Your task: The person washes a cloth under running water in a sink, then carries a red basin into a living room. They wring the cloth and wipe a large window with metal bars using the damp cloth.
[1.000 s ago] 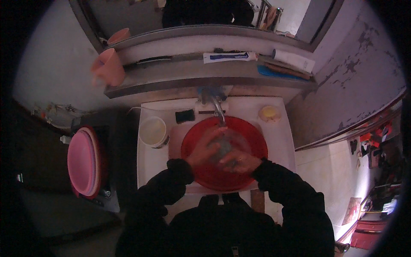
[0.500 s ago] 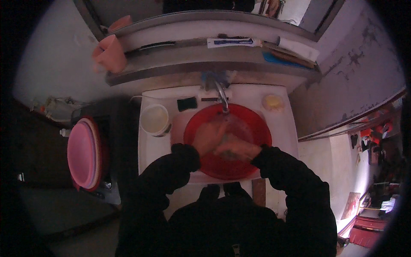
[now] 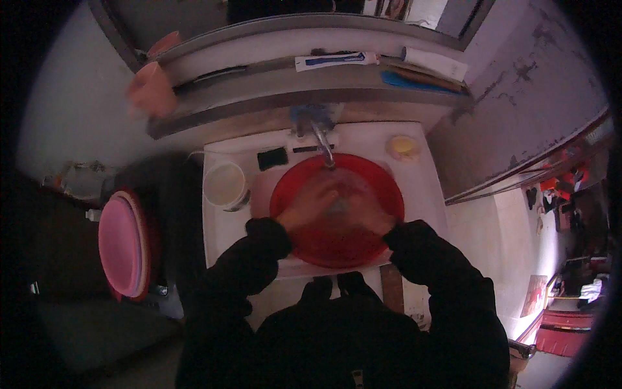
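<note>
Both hands are inside a red basin [image 3: 304, 249] set in the white sink, under a chrome faucet [image 3: 322, 144]. My left hand [image 3: 310, 204] reaches in from the left, its fingers pointing toward the middle. Opposite it, my right hand [image 3: 368, 212] comes in from the right and is smeared by motion. A small pale greyish patch [image 3: 338, 207] shows between the two hands; its kind is too blurred to tell. Neither hand's grip can be made out. Black sleeves cover both forearms up to the wrists.
On the sink top [image 3: 219, 243] stand a white tub [image 3: 226, 185], a dark green scouring pad [image 3: 272, 157] and yellow soap [image 3: 403, 145]. A shelf [image 3: 272, 97] above holds a pink mug [image 3: 152, 91] and a toothpaste tube [image 3: 337, 60]. Stacked pink basins [image 3: 120, 246] are at left.
My hands were crossed closer together, the right reaching over toward the left; now they are farther apart in the basin. The whole view has shifted and tilted slightly.
</note>
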